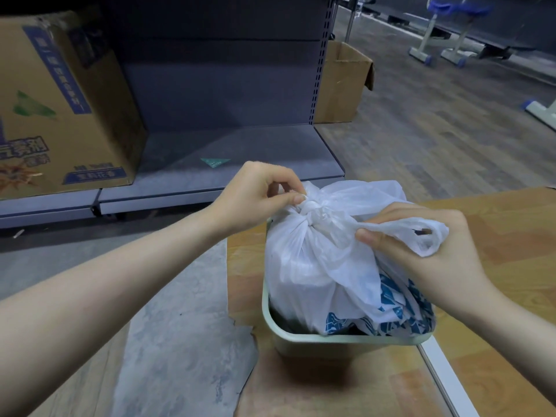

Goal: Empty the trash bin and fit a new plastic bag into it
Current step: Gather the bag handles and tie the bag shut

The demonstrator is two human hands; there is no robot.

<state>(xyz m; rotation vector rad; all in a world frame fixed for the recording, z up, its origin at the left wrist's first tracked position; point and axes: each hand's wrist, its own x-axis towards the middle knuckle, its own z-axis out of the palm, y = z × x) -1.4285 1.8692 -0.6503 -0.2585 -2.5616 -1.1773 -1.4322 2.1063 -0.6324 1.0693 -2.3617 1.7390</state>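
Observation:
A pale green trash bin (346,339) stands on the floor in front of me. Inside it sits a full white plastic bag (313,266) with blue print low on its right side, its top gathered into a knot (316,206). My left hand (255,197) pinches the bag's left handle just beside the knot. My right hand (421,254) grips the right handle loop (421,233), which is drawn out to the right over my fingers.
A grey metal shelf (228,164) stands behind the bin, with a large printed cardboard box (60,109) on its left part. An open cardboard box (343,82) stands on the wooden floor to the shelf's right. Blue chairs (445,28) are far back right.

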